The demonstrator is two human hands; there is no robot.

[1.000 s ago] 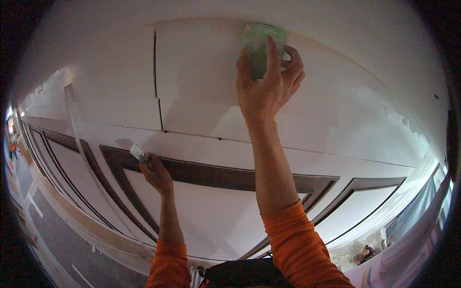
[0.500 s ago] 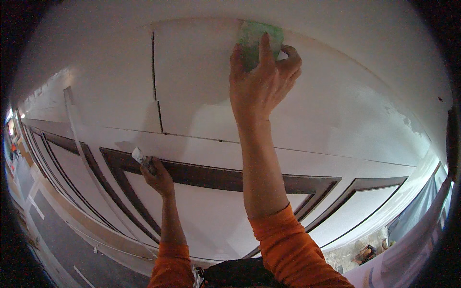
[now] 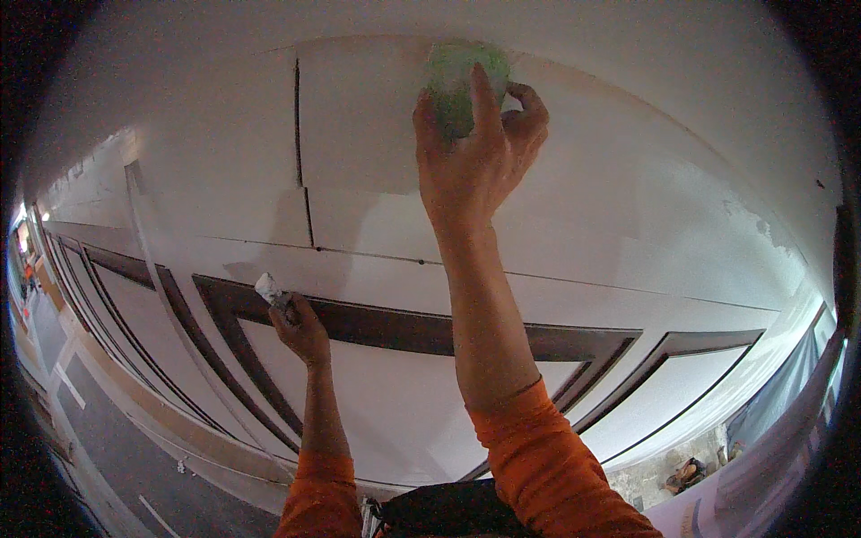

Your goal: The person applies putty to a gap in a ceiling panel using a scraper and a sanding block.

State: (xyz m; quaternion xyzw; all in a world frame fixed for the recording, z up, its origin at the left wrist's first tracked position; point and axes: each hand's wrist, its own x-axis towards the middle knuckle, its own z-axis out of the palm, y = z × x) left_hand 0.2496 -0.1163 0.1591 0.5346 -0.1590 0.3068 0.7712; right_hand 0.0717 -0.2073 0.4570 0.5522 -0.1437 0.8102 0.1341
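High on the pale wall, my right hand [image 3: 475, 170] is closed around a flat green spreader [image 3: 451, 76] smeared with white. Its fingers press along the spreader's back, and the far edge lies against the wall close to where it meets the upper surface. Lower and to the left, my left hand [image 3: 305, 334] grips a small tool [image 3: 267, 287] with a white lump or coated blade at its tip. The grip hides most of that tool, so its kind is unclear. It is held in front of a dark-framed wall panel [image 3: 386, 330].
A dark vertical gap [image 3: 299, 125] runs down the wall to a thin horizontal seam [image 3: 368, 254]. More dark-framed panels [image 3: 708, 341] stand at the right. Grey floor [image 3: 117, 439] stretches along the lower left. A bluish sheet [image 3: 771, 399] hangs at the far right.
My right hand and the green spreader have shifted slightly left along the top of the wall. The left hand's tool is turned a little differently; both grips stay closed.
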